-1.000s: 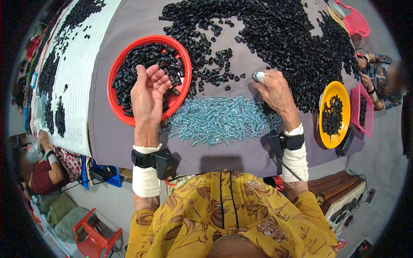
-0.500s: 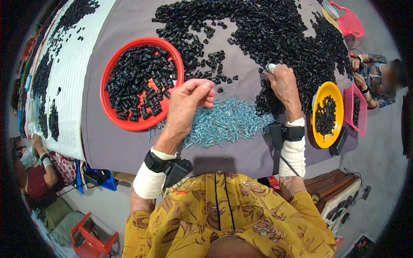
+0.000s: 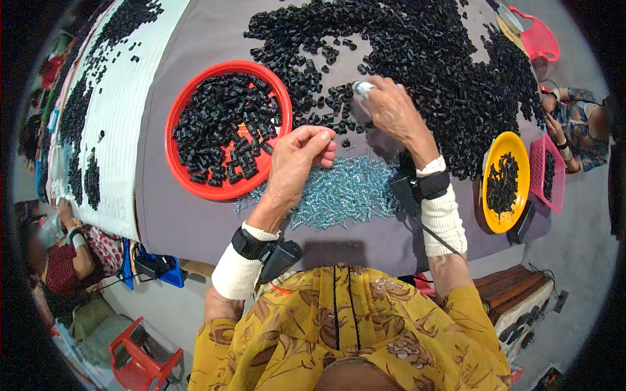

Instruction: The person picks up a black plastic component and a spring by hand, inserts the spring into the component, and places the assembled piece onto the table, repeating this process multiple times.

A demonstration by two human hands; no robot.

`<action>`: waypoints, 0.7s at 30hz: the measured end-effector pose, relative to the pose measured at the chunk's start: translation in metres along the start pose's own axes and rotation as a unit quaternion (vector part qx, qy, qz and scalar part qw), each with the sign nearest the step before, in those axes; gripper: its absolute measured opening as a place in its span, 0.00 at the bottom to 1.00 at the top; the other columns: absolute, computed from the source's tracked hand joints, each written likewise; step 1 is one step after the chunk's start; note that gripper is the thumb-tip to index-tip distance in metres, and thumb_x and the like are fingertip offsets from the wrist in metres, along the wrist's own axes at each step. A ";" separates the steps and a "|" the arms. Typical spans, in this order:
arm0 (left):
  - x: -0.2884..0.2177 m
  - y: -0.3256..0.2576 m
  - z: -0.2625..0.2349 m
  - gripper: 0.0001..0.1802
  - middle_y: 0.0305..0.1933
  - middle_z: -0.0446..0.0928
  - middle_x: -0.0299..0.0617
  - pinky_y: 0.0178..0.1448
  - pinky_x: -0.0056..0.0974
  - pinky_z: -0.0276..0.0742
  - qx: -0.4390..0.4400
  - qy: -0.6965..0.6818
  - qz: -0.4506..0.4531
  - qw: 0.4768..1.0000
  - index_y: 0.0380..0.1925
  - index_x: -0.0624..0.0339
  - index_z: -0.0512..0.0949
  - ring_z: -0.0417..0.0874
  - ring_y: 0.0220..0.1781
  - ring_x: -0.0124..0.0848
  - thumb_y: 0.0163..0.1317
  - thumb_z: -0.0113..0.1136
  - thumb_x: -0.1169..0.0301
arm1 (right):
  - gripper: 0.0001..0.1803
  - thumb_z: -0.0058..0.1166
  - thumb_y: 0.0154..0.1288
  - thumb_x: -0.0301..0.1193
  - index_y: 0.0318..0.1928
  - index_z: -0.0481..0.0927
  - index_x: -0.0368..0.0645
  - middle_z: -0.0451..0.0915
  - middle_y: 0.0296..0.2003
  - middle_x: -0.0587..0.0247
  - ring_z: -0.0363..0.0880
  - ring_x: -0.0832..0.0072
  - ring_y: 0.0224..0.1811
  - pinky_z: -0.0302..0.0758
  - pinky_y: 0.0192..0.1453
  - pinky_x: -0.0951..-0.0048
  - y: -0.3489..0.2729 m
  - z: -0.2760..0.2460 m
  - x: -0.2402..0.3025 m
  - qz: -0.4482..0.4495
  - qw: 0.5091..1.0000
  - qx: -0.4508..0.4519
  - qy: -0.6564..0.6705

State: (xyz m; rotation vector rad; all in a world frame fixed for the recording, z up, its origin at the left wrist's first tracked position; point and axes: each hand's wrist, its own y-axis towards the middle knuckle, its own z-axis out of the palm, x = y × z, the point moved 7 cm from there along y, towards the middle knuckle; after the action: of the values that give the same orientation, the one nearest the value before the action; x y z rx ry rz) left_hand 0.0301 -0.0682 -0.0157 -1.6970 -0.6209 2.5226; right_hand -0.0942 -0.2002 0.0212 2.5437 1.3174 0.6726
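Note:
My left hand (image 3: 301, 155) is above the near edge of the black parts, beside the red round tray (image 3: 171, 146). Its thumb presses against curled fingers, and whatever they hold is hidden. My right hand (image 3: 393, 112) reaches over a small cluster of short black plastic parts (image 3: 340, 98), palm down. A white wrap covers one of its fingertips, while the other fingertips are hidden beneath the hand. Below both hands lies a heap of small, shiny, bluish screw-like pieces (image 3: 345, 195). The red tray holds many of the same black parts.
A large spread of black parts (image 3: 450, 85) covers the table's far side. At right are a yellow oval tray (image 3: 520, 189) and a pink basket (image 3: 554, 199), both holding dark pieces. Other people work at the left and right edges. A red stool (image 3: 143, 362) stands lower left.
My right hand has moved left, from the large black heap to the smaller cluster. My left hand stays closed in nearly the same place over the table. The whole view has shifted slightly.

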 end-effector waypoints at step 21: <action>-0.010 0.005 -0.008 0.12 0.34 0.79 0.40 0.37 0.28 0.78 -0.037 0.032 0.034 0.998 0.42 0.67 0.78 0.80 0.33 0.25 0.66 0.56 0.69 | 0.04 0.54 0.49 0.23 0.29 0.77 0.43 0.75 0.34 0.61 0.72 0.64 0.43 0.65 0.47 0.59 -0.002 0.029 0.047 -0.091 0.994 0.037 -0.051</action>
State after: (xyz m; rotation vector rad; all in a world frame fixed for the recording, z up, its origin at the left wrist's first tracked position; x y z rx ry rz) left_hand 0.0421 -0.0726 -0.0110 -1.8454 -0.6694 2.5094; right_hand -0.0582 -0.1604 0.0090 2.4369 1.5414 0.4614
